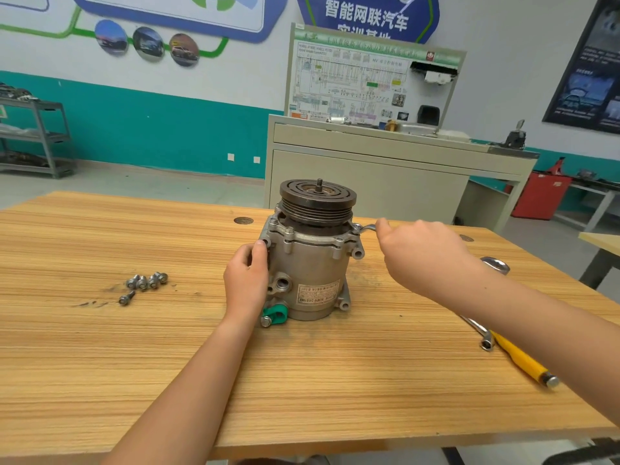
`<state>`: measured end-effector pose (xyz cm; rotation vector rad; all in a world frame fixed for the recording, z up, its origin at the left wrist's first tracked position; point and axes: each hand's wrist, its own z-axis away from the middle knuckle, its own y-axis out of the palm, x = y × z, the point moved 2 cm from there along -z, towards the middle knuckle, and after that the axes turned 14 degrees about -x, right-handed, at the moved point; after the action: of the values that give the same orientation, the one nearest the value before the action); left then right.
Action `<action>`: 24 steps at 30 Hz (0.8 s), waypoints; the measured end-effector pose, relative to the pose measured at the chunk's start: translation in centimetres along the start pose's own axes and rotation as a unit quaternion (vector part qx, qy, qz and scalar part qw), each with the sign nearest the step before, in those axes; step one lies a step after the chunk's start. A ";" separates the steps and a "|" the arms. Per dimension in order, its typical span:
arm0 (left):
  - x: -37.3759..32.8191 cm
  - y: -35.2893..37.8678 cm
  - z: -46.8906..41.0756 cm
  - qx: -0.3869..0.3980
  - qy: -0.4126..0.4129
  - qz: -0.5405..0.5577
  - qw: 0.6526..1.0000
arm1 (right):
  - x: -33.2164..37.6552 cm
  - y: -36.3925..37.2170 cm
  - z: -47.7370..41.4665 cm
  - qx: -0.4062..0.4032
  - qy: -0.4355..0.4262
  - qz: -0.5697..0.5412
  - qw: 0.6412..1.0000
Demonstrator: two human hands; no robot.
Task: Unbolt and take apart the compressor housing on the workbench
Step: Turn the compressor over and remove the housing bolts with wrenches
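Clearly the job is partway through, judging by the head view, the only one on offer. The compressor housing (312, 263) stands upright at the centre of the frame on the wooden workbench (302, 380), with its dark grooved pulley (318, 199) on top.

The left hand (246, 280) grips the housing's left side. Its thumb lies up against the flange and its fingers curl round out of sight. The right hand (419, 256), right of centre, is clenched round the handle of a slim wrench (365, 227). The wrench head sits on a bolt at the flange's right edge.

At centre left of the frame a small cluster of loose bolts (146, 281) lies on the bench, well apart from the housing, with one more just below it. These look like fasteners already taken out. At least two flange bolts (289, 231) remain seated on the near side of the flange, and the two halves of the body have not yet been parted.

So what is left, as I read it, is the rest of the unbolting and all of the taking apart.

Toward the lower right, partly hidden by the right forearm, lie a yellow-handled tool (523, 359) and a bent socket key (479, 330).
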<state>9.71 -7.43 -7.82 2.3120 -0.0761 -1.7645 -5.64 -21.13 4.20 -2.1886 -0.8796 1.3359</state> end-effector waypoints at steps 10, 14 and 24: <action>0.0 0.0 0.0 0.003 0.003 -0.002 1.000 | -2.8 4.9 -4.3 -0.060 -0.021 -0.061 0.996; 0.0 0.0 0.0 0.003 -0.002 -0.004 1.000 | -1.1 7.0 -7.2 -0.141 -0.002 -0.157 0.977; -0.5 0.0 0.3 0.000 -0.010 -0.009 1.000 | -3.6 3.8 -0.5 -0.173 0.202 -0.359 0.895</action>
<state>9.30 -7.38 -7.42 2.3019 -0.0591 -1.7976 -5.25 -26.43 4.23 -1.9350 -1.6175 0.3738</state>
